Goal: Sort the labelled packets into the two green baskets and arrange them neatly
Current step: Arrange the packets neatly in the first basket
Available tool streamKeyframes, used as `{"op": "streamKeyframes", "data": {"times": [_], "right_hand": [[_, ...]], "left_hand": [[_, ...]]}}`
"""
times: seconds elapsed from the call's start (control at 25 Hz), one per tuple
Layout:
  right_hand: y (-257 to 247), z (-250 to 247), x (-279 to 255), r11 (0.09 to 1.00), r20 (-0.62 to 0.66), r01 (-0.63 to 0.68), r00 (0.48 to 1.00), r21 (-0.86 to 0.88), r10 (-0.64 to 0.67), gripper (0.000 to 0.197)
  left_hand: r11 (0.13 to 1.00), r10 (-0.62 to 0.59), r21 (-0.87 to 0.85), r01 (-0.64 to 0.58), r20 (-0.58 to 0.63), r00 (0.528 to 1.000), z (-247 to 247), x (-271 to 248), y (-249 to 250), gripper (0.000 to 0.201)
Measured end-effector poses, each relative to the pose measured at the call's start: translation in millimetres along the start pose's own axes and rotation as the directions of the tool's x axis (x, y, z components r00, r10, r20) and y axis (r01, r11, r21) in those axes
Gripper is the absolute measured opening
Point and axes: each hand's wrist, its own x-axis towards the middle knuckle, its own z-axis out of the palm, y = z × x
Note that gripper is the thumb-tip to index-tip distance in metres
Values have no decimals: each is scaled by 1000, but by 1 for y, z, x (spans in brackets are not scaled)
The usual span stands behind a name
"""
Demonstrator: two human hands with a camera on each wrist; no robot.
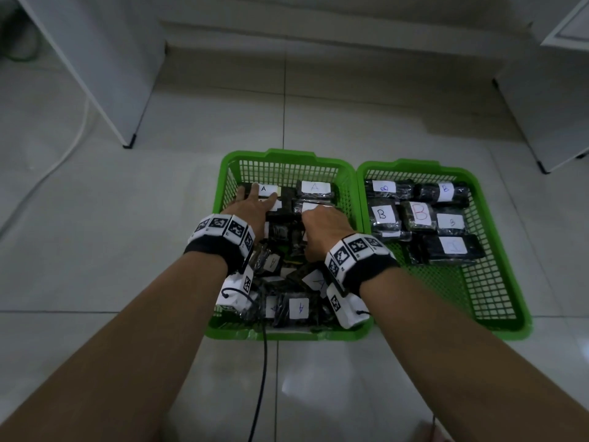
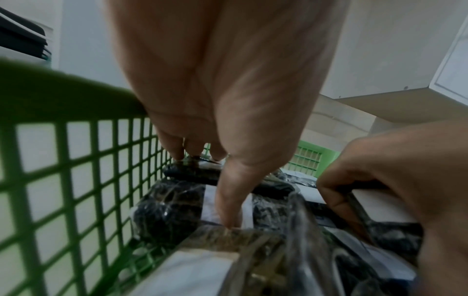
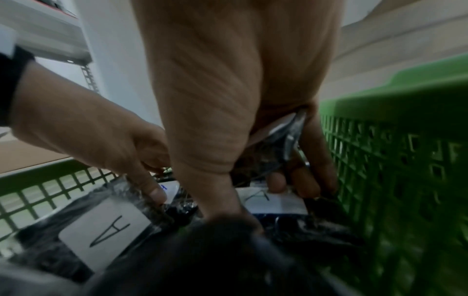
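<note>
We're over the left green plastic mesh basket (image 1: 345, 186), both hands inside. Ahead of us the black plastic-wrapped packets with white "A" labels (image 1: 315, 188) lie crosswise. Our left hand (image 1: 255, 205) presses flat, fingers straight, on the far-left one; our right hand (image 1: 325, 231) curls round the nearer, right-hand packet.

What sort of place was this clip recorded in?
Probably an indoor room, home or small workspace, with the work done at floor level: two green plastic mesh baskets sit on a pale glossy tiled floor, between white furniture panels.
</note>
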Motion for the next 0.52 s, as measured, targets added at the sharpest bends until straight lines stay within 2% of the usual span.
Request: {"op": "streamKeyframes", "data": {"times": [0.16, 0.4, 0.52], "right_hand": [[6, -1, 4, 985, 46, -76, 996, 152, 70, 38], [8, 1, 5, 975, -13, -103, 994, 199, 108, 36], [17, -12, 8, 955, -89, -162, 978, 247, 189, 31]], "left_hand": [[1000, 6, 12, -6, 24, 1000, -2, -1, 1, 95], [999, 4, -34, -3, 32, 999, -3, -3, 0, 91], [996, 8, -92, -7, 17, 1000, -4, -1, -2, 95]]}}
